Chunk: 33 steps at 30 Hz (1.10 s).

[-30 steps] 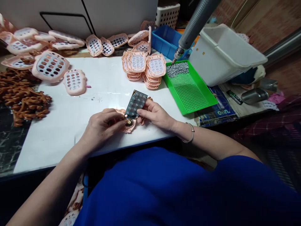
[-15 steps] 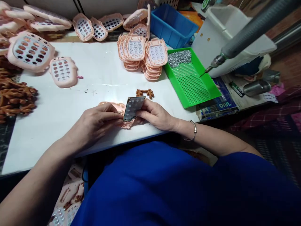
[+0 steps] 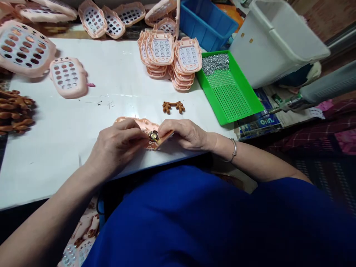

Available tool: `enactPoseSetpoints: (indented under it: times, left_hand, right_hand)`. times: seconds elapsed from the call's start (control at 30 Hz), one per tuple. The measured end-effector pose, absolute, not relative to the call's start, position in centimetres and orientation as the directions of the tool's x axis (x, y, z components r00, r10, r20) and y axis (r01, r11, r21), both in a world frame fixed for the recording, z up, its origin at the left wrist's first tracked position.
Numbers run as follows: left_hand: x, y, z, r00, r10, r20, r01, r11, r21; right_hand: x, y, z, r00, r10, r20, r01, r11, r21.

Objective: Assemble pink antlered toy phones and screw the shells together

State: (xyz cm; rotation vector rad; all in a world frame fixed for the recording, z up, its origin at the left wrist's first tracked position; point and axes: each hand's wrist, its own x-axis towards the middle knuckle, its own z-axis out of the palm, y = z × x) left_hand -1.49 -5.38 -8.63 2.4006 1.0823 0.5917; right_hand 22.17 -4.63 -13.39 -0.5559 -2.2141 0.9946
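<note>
My left hand (image 3: 119, 142) is closed, its fingertips pinching the edge of a small round speaker (image 3: 153, 136) with a dark rim and gold centre. In my right hand (image 3: 185, 134) is a thin circuit board (image 3: 164, 139), tilted and seen nearly edge-on. Both parts are above a pink plastic shell (image 3: 139, 120), which lies on the table with its inside up. My hands cover much of the shell. Just beyond my right hand lies a brown antler-shaped piece (image 3: 173, 106).
Stacked pink shells (image 3: 161, 48) stand behind my hands. A green tray (image 3: 230, 89) of screws, a blue bin (image 3: 207, 24) and a hanging screwdriver (image 3: 306, 98) are to the right. More brown antlers (image 3: 16, 113) and pink shells (image 3: 68, 78) lie on the left.
The circuit board has swung from upright to a low tilt in my right hand, and the speaker now shows. The screwdriver has swung lower and right. The view has shifted slightly.
</note>
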Motion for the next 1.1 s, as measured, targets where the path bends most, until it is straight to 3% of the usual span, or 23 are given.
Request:
enactPoseSetpoints:
  times: [0.1,0.23,0.47,0.63,0.83,1.1]
  left_hand:
    - [-1.5,-5.6,-9.0,0.607,0.753,0.256,0.581,-0.640,0.504]
    - [-2.1,-5.9,-9.2,0.680,0.660,0.320,0.541,-0.746,0.389]
    - [-2.5,-6.7,-9.4,0.758,0.498,0.420,0.528,-0.848,0.052]
    - [-2.8,-7.1,-9.9,0.763,0.469,0.446,0.559,-0.824,-0.090]
    - [-3.2,-6.8,-10.6,0.775,0.495,0.391,0.519,-0.853,0.052]
    - [-3.5,-6.7,-10.5,0.779,0.466,0.420,0.467,-0.878,0.107]
  right_hand:
    - [21.6,-3.8,-12.8,-0.647,0.722,0.244,0.247,0.501,-0.829]
    - [20.7,-3.1,-12.1,-0.607,0.775,0.173,0.272,0.407,-0.872]
    - [20.2,-3.6,-12.4,-0.547,0.816,0.189,0.237,0.368,-0.899]
    - [19.7,-3.8,-12.6,-0.515,0.828,0.221,0.250,0.391,-0.886]
    - [19.5,-2.9,-12.8,-0.585,0.775,0.239,0.202,0.425,-0.882]
    - [19.2,-2.5,-13.2,-0.534,0.830,0.162,0.163,0.289,-0.943]
